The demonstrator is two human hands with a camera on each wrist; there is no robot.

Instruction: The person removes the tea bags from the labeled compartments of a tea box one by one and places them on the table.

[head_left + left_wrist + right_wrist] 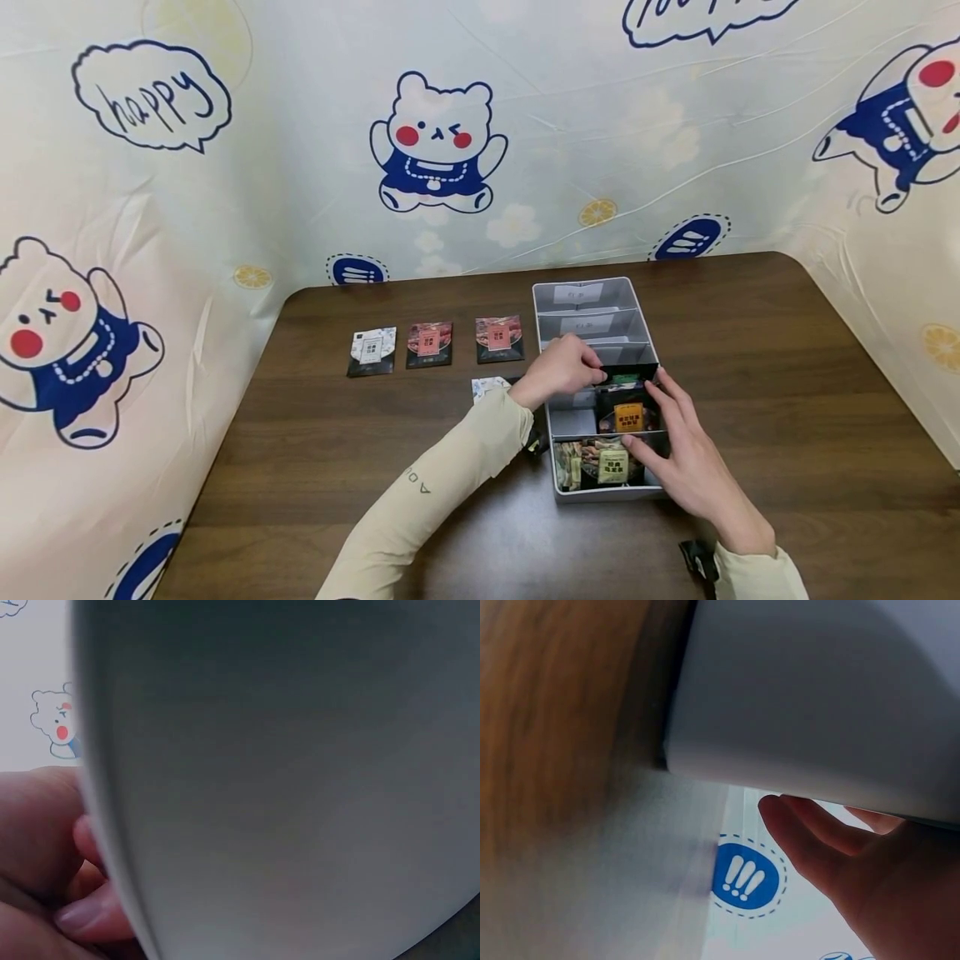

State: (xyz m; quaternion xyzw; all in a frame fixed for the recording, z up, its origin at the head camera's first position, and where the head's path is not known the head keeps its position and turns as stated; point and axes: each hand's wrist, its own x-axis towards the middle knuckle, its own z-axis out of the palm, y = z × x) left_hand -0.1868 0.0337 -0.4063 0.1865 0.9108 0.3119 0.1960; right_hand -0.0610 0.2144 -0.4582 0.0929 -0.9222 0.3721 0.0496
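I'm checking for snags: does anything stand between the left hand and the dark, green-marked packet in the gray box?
Nothing visible does. In the head view, the left hand reaches over the left wall of the gray box, and its curled fingers pinch the left edge of the dark packet.

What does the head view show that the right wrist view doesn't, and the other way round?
Only the head view: the person's left grip, flat red-and-black square packets, and the inside of the grey, divided plastic box.

Only the right wrist view: a broad close-up of the box's smooth outer wall.

Both: the box, right grip, brown wooden tabletop, and pale printed cloth.
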